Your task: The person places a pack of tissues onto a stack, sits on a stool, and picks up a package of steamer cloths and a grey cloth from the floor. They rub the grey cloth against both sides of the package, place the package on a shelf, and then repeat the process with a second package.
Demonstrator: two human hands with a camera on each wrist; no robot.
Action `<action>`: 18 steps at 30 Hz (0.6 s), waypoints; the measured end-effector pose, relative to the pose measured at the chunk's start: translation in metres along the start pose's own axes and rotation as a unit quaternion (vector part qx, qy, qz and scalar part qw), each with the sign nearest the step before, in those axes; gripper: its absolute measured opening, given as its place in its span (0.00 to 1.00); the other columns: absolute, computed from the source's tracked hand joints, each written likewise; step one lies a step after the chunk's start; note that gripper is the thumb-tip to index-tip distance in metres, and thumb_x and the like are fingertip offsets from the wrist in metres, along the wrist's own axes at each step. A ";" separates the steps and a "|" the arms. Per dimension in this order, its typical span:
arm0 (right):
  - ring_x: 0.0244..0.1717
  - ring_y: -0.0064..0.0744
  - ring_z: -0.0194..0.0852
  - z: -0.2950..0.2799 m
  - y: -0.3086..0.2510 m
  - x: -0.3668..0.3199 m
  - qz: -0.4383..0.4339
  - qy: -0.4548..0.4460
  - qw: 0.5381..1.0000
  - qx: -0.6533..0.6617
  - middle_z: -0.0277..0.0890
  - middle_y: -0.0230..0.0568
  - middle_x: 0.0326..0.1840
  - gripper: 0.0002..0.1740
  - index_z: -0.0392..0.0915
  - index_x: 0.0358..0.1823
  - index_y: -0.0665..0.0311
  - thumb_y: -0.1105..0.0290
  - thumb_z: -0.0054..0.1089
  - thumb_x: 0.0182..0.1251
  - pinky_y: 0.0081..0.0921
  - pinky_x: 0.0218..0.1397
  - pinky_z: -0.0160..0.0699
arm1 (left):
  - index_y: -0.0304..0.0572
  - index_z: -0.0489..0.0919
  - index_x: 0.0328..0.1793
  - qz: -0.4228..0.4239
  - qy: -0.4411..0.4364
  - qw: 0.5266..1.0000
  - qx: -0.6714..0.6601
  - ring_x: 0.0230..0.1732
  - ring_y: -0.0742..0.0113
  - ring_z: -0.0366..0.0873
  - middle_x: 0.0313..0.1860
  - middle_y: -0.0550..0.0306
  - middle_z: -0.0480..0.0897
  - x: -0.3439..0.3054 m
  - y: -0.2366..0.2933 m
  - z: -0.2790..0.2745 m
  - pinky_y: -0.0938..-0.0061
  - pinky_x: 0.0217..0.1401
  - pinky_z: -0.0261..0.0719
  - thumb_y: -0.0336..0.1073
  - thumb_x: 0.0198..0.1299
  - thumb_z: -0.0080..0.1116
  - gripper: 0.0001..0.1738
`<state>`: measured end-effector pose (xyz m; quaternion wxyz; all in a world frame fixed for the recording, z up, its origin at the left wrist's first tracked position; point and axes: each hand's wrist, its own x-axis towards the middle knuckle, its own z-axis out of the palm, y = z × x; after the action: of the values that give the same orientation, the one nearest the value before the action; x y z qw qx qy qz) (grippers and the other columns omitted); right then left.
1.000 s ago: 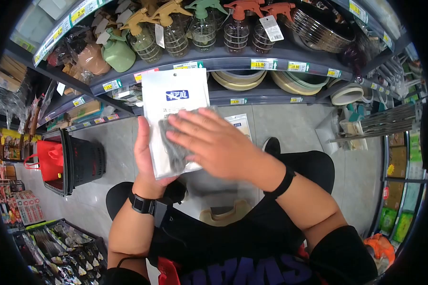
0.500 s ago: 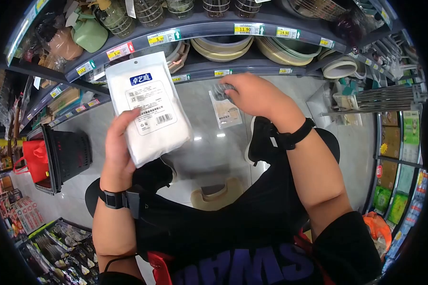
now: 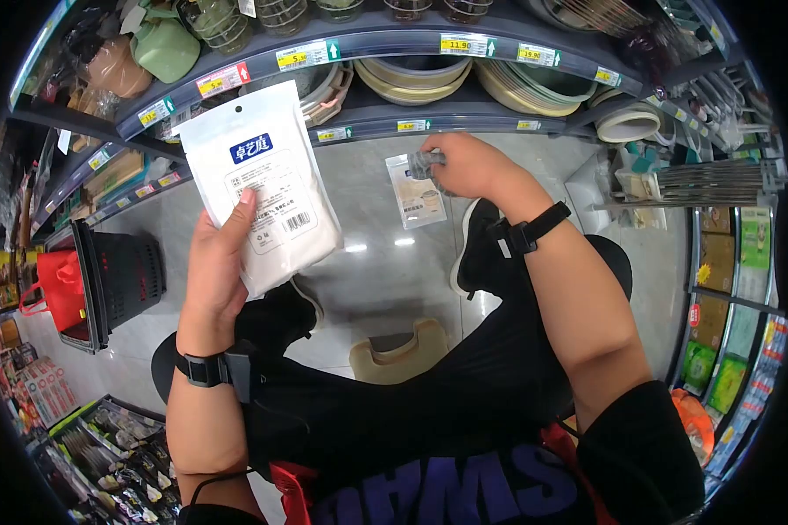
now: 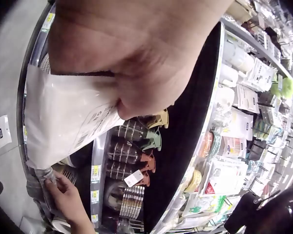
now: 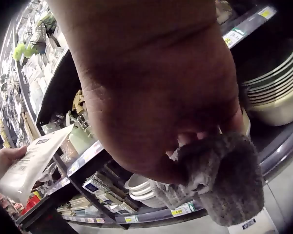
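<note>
My left hand (image 3: 214,267) grips a white plastic package (image 3: 280,179) by its lower left side, thumb across the printed face. The package is upright, with a blue logo, black print and a barcode facing me. Off to the right, my right hand (image 3: 477,166) holds a bunched grey cloth (image 3: 425,164) with a ribbed, fuzzy texture. In the right wrist view the cloth (image 5: 234,185) hangs from the curled fingers. Below that hand, a flat clear-and-beige packet (image 3: 420,206) lies on the floor, partly covered by the cloth in the head view.
Ahead, shelves hold stacked basins (image 3: 411,87), spray bottles and yellow price tags. A black shopping basket (image 3: 127,271) with a red bag stands on the floor at left. A beige stool edge (image 3: 400,354) shows between the legs. Wire racks (image 3: 709,184) jut in from the right.
My right hand has moved from the package's face out to the right, taking the grey cloth with it. The package's print is now uncovered, and my left thumb lies over its front.
</note>
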<state>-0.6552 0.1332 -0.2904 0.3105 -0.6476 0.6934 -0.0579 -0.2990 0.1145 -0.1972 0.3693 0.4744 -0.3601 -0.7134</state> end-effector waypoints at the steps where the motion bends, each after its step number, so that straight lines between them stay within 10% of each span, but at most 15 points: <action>1: 0.62 0.55 0.86 0.001 0.001 0.002 0.012 -0.006 1.000 0.013 0.87 0.57 0.61 0.23 0.82 0.69 0.60 0.68 0.61 0.74 0.44 0.67 0.83 | 0.33 0.77 0.72 -0.003 0.005 1.000 0.003 0.58 0.58 0.91 0.62 0.45 0.88 0.000 0.000 -0.001 0.64 0.61 0.91 0.38 0.81 0.61 0.22; 18: 0.51 0.50 0.90 0.037 0.034 0.035 0.020 0.052 0.995 0.078 0.89 0.56 0.51 0.25 0.80 0.67 0.65 0.77 0.64 0.68 0.39 0.55 0.87 | 0.32 0.79 0.70 -0.033 0.012 0.999 0.031 0.56 0.61 0.91 0.61 0.47 0.89 0.007 -0.002 -0.008 0.66 0.59 0.90 0.41 0.82 0.60 0.21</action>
<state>-0.6648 0.1173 -0.3491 0.3250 -0.6033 0.7149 -0.1387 -0.2939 0.1080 -0.2044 0.3349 0.5058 -0.3618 -0.7078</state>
